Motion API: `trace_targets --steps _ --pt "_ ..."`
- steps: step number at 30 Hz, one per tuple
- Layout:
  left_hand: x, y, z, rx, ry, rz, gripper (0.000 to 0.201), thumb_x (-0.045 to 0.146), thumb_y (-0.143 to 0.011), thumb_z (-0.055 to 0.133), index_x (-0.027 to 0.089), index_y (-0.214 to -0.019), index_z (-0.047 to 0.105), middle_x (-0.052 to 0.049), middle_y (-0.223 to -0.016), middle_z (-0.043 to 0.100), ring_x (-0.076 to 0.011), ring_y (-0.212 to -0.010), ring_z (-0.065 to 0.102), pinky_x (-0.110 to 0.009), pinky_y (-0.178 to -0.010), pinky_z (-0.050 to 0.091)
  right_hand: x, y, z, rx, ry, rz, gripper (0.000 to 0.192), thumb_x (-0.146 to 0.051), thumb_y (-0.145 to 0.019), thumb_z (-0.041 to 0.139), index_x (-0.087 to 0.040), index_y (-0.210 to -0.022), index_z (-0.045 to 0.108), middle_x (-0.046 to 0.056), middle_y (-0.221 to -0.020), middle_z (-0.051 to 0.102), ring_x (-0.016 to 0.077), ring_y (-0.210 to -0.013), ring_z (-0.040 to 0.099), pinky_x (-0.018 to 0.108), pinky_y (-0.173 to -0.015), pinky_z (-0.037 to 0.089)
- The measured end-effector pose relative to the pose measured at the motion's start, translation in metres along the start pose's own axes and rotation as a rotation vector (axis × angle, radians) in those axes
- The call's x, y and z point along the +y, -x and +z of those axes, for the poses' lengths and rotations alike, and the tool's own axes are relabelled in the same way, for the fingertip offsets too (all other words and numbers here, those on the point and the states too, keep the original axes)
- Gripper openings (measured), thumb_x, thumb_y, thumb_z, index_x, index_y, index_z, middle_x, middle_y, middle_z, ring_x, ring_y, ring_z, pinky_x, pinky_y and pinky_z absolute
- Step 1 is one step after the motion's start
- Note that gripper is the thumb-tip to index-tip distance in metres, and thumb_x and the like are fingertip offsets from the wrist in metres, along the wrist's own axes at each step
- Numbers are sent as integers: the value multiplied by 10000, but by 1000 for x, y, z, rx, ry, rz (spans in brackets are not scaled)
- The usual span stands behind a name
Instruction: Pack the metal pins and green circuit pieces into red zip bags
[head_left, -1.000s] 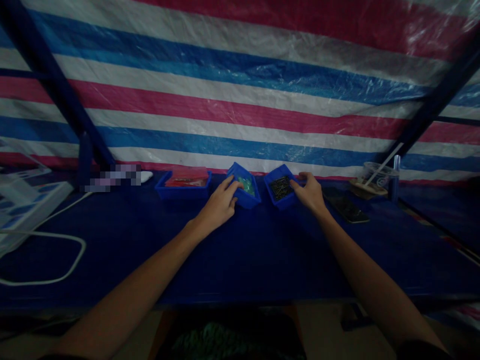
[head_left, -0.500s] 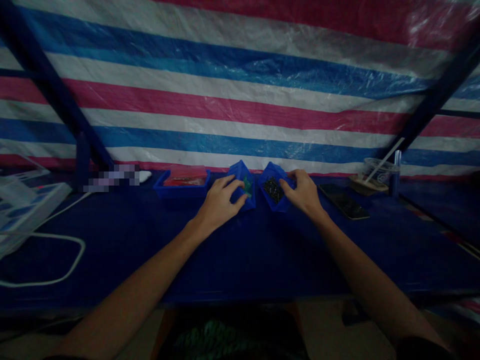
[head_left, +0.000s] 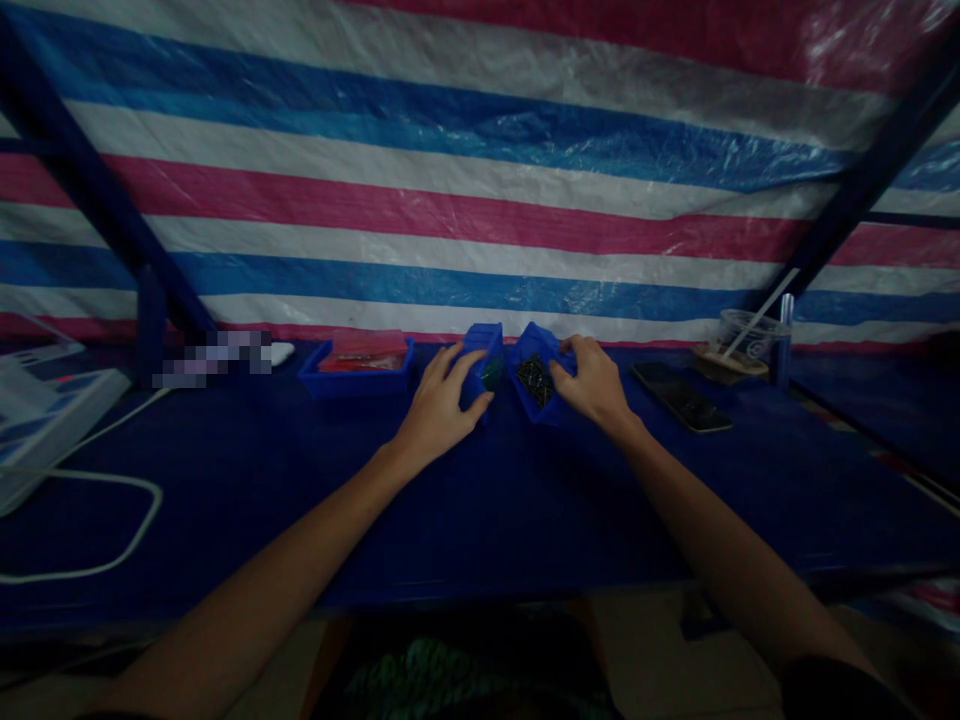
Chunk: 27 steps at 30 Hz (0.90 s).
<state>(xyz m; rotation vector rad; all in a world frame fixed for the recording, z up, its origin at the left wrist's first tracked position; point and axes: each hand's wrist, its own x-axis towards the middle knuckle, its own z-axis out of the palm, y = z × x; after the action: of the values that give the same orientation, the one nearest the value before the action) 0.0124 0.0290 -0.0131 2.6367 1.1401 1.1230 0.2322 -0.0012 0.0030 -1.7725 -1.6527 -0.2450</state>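
Note:
My left hand [head_left: 441,408] grips the left side of a small blue parts bin [head_left: 485,342], fingers over its far side and thumb near its front. That bin leans to the right, and green pieces [head_left: 492,374] show inside it. My right hand [head_left: 598,385] holds the right wall of a second blue parts bin [head_left: 534,338], with the thumb at the rim. Dark, thin metal pieces that look like screws [head_left: 535,380] lie in this one. The two bins sit close together, angled towards each other at the back of the table.
On the blue table [head_left: 480,510], a blue tray [head_left: 352,383] with red plastic packets [head_left: 364,352] stands left of my hands. Right of them lie a phone [head_left: 681,396] and a clear cup with a straw [head_left: 739,345]. A white cable [head_left: 142,530] loops at the left. Behind hangs a striped tarp [head_left: 480,230].
The left bin has tilted further to the right under my left hand, so less of its green contents shows. My right hand keeps its hold. The view has shifted slightly.

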Motion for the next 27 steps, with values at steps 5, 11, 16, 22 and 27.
trace_targets --steps 5,11,16,22,27 --pt "-5 1 1 -107 109 -123 607 383 -850 484 196 -1367 226 -192 -1388 328 -349 -1273 327 -543 -963 354 -7 7 0 69 81 -53 266 -387 -761 495 -186 -916 575 103 -894 596 251 -799 562 380 -720 434" --pt "-8 3 6 -125 150 -193 653 436 -840 476 160 -1355 184 -198 -1156 551 -312 -970 598 -473 -805 470 -12 11 5 154 108 -87 321 -463 -776 493 -185 -894 602 101 -848 579 248 -793 562 379 -697 448" --pt "-3 3 7 -93 156 -275 777 464 -808 504 97 -1360 98 -176 -994 598 -274 -791 634 -406 -713 494 -14 13 2 89 122 -77 376 -488 -783 489 -172 -958 591 123 -916 564 263 -826 557 400 -690 455" --pt "-3 2 2 -95 135 -256 742 455 -777 533 116 -1341 190 -30 -676 569 -200 -559 585 -345 -571 478 -16 15 0 91 87 -115 428 -484 -784 500 -148 -1040 568 146 -985 526 272 -868 553 426 -719 462" --pt "-8 -3 -12 -106 78 -134 613 418 -730 584 175 -1255 382 -19 -666 570 -183 -554 570 -325 -556 460 -15 15 -1 117 89 -165 386 -442 -791 504 -147 -1023 591 136 -971 550 259 -853 556 420 -738 454"
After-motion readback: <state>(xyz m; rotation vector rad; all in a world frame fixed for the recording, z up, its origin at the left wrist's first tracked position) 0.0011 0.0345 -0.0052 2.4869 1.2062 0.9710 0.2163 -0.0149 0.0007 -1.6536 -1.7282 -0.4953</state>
